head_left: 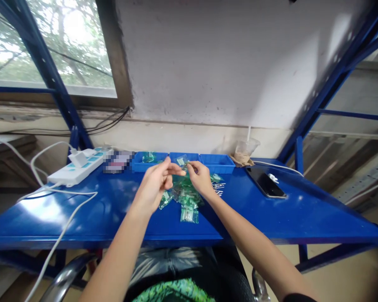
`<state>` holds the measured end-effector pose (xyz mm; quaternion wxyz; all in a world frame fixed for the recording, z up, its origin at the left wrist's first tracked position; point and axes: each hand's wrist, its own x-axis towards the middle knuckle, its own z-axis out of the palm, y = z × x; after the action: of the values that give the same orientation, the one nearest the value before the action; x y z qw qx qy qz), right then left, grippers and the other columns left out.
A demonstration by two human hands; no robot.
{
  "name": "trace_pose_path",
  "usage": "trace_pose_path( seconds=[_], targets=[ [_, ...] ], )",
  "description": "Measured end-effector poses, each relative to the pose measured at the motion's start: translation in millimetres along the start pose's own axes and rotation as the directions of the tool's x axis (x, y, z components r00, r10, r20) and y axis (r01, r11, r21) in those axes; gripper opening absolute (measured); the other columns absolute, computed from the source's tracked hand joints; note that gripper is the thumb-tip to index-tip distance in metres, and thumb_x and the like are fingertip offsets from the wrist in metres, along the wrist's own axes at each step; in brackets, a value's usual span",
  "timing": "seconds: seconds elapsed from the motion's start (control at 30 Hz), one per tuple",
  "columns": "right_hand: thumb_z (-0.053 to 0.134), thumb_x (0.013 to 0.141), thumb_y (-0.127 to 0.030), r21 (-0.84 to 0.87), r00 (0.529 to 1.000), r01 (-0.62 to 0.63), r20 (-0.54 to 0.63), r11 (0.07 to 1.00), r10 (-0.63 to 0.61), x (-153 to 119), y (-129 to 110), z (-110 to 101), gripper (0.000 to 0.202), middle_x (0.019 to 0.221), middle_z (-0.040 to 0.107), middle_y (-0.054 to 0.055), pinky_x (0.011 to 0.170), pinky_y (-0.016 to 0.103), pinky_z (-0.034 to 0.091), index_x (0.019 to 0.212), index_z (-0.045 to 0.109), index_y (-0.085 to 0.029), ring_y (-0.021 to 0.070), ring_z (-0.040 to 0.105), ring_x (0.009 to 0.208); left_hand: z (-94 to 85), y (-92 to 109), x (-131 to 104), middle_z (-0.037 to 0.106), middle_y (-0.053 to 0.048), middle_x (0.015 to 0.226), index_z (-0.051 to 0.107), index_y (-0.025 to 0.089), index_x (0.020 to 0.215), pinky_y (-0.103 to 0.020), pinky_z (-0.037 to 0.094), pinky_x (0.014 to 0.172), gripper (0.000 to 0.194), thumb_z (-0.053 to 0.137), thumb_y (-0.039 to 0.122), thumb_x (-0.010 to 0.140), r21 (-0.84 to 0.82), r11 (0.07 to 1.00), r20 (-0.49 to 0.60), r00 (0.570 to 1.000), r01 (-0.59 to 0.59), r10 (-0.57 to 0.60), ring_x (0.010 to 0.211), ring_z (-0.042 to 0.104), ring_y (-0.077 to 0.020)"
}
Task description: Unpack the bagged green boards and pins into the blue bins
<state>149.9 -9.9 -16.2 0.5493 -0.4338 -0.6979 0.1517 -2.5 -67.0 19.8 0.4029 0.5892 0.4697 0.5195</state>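
A small clear packet (182,160) is up in front of the blue bins, between my hands. My right hand (199,176) pinches its lower right edge. My left hand (157,180) is just left of it, fingers pointing right and apart, fingertips close to the packet. Below the hands lies a pile of green and clear packets (187,195) on the blue table, one packet (189,214) nearest the front edge. Small metal pieces (219,188) lie right of the pile.
Blue bins (217,163) line the back, the left one holding a green packet. A power strip (82,167) with white cables is at left. A plastic cup (245,151) with a straw, a phone (266,182) and a small white item (273,178) are at right.
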Motion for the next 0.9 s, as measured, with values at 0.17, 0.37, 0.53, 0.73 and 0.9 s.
trace_pose_path(
  seconds=[0.17, 0.37, 0.53, 0.73, 0.9],
  targets=[
    [0.042, 0.087, -0.024, -0.086, 0.979, 0.202, 0.026, 0.976, -0.201, -2, -2, -5, 0.030, 0.081, 0.055, 0.005, 0.069, 0.027, 0.043, 0.103, 0.067, -0.021, 0.0153, 0.052, 0.073, 4.6, 0, 44, 0.068, -0.013, 0.069, 0.067, 0.012, 0.075, -0.024, 0.029, 0.040, 0.062, 0.037, 0.065, 0.081, 0.022, 0.944, 0.134, 0.935, 0.329, -0.328, 0.038, 0.043, -0.0079],
    [0.046, 0.085, -0.025, -0.049, 0.976, 0.214, -0.037, 0.976, -0.216, 1, -1, -7, 0.028, 0.098, 0.050, 0.008, 0.080, 0.030, 0.044, 0.102, 0.068, -0.021, 0.0164, 0.053, 0.087, 10.0, -17, 68, 0.062, -0.005, 0.068, 0.064, 0.014, 0.086, -0.023, 0.033, 0.044, 0.031, 0.055, 0.042, 0.079, 0.059, 0.998, 0.070, 0.998, 0.002, -0.007, 0.044, 0.044, -0.0084],
    [0.047, 0.082, -0.049, 0.173, 0.982, -0.185, 0.060, 0.967, 0.177, 8, 1, -7, 0.039, 0.071, 0.053, 0.003, 0.067, 0.027, 0.043, 0.072, 0.066, -0.016, 0.0150, 0.052, 0.070, 13.2, -35, 60, 0.060, -0.006, 0.099, 0.065, 0.021, 0.099, -0.028, 0.046, 0.068, 0.022, 0.050, 0.022, 0.082, 0.446, 0.746, 0.081, 0.852, -0.495, 0.518, 0.087, 0.057, -0.0177],
    [0.050, 0.079, -0.050, 0.313, 0.960, -0.279, 0.051, 0.908, 0.277, 9, 14, -2, 0.039, 0.059, 0.055, -0.001, 0.054, 0.023, 0.037, 0.077, 0.065, -0.014, 0.0118, 0.046, 0.055, 18.1, -43, 49, 0.049, -0.007, 0.118, 0.060, 0.025, 0.111, -0.030, 0.048, 0.071, 0.033, 0.054, 0.021, 0.079, 0.453, 0.707, 0.235, 0.837, -0.544, 0.493, 0.082, 0.055, -0.0148],
    [0.045, 0.086, -0.036, 0.062, 0.998, -0.053, -0.025, 0.997, 0.054, 7, 6, -10, 0.032, 0.075, 0.065, 0.004, 0.063, 0.026, 0.042, 0.099, 0.067, -0.017, 0.0147, 0.053, 0.062, 21.5, -40, 48, 0.059, -0.006, 0.084, 0.066, 0.017, 0.088, -0.025, 0.043, 0.057, 0.039, 0.046, 0.049, 0.083, 0.183, 0.963, 0.089, 0.979, -0.196, 0.182, 0.066, 0.053, -0.0131]
  ],
)
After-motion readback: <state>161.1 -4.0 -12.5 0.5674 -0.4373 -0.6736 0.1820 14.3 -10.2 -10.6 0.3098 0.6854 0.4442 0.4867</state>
